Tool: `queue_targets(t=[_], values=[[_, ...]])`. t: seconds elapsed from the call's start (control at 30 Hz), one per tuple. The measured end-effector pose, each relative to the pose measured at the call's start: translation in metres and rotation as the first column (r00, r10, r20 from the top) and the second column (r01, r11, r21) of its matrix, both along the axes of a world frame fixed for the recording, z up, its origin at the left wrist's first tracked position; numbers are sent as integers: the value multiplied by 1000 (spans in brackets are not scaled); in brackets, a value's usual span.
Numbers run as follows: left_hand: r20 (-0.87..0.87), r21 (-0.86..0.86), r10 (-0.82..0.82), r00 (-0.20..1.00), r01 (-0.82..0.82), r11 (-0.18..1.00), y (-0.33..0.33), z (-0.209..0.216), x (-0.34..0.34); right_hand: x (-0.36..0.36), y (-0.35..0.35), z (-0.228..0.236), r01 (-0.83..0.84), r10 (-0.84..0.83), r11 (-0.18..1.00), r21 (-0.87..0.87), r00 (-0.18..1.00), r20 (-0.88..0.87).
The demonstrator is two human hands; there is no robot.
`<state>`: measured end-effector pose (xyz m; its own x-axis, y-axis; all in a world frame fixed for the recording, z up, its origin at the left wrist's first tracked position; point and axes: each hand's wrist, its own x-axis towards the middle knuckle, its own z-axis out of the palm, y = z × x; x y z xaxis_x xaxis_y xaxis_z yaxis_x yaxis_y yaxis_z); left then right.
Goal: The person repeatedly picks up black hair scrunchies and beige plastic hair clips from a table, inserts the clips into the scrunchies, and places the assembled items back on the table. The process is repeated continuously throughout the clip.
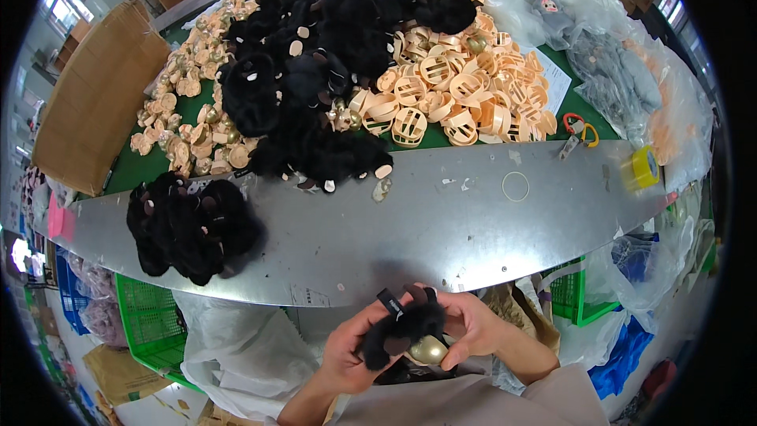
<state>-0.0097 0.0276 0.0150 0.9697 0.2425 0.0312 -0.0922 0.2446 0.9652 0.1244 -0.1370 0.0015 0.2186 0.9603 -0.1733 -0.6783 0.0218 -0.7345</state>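
Near my lap, just below the table's front edge, both hands hold a small black plush toy piece with brown patches and a black label. My left hand wraps round its left side, fingers closed on the fur. From the right, my right hand grips the plush, its thumb beside a shiny gold rounded part. That part shows at the lower opening of the plush; how deep it sits inside is hidden. A pile of similar black plush pieces lies at the table's left front.
On the metal table lie a larger black plush heap, peach plastic shells, scissors, yellow tape and a rubber band. Clear bags fill the right side; a cardboard sheet stands left. Green crates sit below.
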Motion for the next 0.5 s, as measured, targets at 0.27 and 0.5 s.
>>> queue_targets(t=[0.27,0.5], values=[[-163,-65,95,982,-107,992,-3,-3,-5,-10,0,-1,147,-153,988,48,977,148],[45,-129,26,999,-20,991,-5,-3,-2,-15,-4,9,120,-125,992,36,958,260]])
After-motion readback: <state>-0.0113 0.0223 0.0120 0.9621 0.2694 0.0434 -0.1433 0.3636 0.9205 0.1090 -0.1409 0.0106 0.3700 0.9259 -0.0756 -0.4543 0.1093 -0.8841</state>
